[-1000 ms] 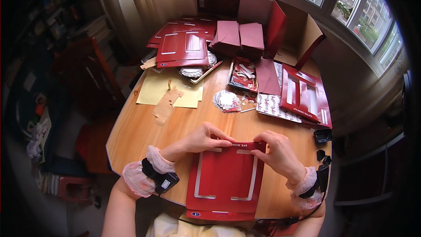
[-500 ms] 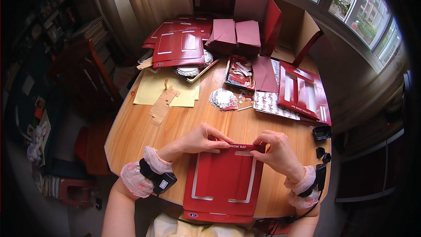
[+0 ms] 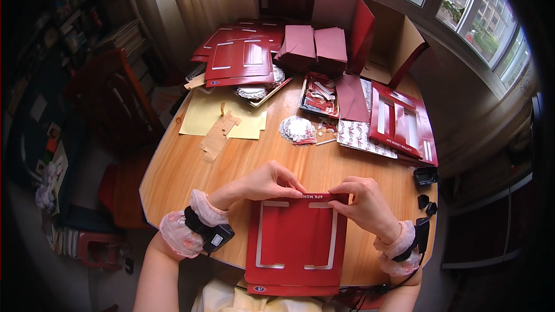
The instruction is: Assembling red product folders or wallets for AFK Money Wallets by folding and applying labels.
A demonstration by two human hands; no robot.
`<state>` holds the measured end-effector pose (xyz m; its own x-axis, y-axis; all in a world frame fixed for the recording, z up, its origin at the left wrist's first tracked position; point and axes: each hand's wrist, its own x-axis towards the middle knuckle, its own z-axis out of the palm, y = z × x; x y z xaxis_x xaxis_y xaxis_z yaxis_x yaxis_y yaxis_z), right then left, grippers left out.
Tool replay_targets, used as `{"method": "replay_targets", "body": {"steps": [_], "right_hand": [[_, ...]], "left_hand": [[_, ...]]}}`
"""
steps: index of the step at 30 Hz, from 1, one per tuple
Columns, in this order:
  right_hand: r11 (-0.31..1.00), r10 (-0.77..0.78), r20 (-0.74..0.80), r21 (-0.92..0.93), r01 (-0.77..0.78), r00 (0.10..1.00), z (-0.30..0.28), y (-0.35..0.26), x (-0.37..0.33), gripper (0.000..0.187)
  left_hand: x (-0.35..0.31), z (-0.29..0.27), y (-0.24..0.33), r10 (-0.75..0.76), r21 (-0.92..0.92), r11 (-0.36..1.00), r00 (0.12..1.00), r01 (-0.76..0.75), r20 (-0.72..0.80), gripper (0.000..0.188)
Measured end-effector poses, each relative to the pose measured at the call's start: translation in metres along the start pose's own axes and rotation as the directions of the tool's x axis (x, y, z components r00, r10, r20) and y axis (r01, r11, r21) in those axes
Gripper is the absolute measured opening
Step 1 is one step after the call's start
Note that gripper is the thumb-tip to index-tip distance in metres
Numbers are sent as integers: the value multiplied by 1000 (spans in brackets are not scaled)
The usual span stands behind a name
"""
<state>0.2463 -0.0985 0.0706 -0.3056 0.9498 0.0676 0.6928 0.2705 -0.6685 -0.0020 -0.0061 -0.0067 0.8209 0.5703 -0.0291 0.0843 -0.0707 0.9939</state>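
Observation:
Before me at the table's near edge lies a red cardboard packaging sheet (image 3: pixel 296 237) with white-edged cut-out slots along its sides. Its far edge is a narrow printed strip. My left hand (image 3: pixel 270 181) pinches that strip near its left end, thumb and fingers together. Toward the strip's right end, my right hand (image 3: pixel 365 203) grips the same edge between thumb and fingers. The sheet's near end reaches past the table edge, over my lap.
Stacked red sheets (image 3: pixel 240 60), pink card piles (image 3: pixel 299 43) and an open red box (image 3: pixel 384 43) stand at the back. Mid-table are a black tray of scraps (image 3: pixel 319 97), white lacy rounds (image 3: pixel 296 129) and brown tape pieces (image 3: pixel 218 136) on yellow paper (image 3: pixel 191 118). Black parts (image 3: pixel 425 175) sit right.
Both hands stay on the far strip, with my right hand shifted slightly left. The sheet has moved a little, and its middle panel looks flatter. The view has shifted slightly.

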Motion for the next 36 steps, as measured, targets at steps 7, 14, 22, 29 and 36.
{"method": "replay_targets", "body": {"steps": [7, 14, 22, 29, 36], "right_hand": [[999, -10, -6, 39, 10, 1000, 8, 5, 5, 17], [929, 145, 149, 319, -186, 978, 20, 21, 12, 20], [916, 144, 63, 370, -156, 988, 36, 24, 15, 13], [787, 191, 204, 553, -274, 960, 27, 37, 13, 16], [800, 168, 190, 547, -246, 967, 16, 43, 13, 14]], "left_hand": [[2, 20, 16, -51, 139, 988, 993, 66, -107, 22], [1, 20, 9, -25, 154, 987, 990, 47, -138, 22], [1, 20, 9, -151, -15, 989, 983, 150, -101, 22], [1, 16, 5, -169, 27, 985, 983, 172, -67, 25], [1, 11, 9, -194, 11, 981, 978, 195, -71, 27]]}}
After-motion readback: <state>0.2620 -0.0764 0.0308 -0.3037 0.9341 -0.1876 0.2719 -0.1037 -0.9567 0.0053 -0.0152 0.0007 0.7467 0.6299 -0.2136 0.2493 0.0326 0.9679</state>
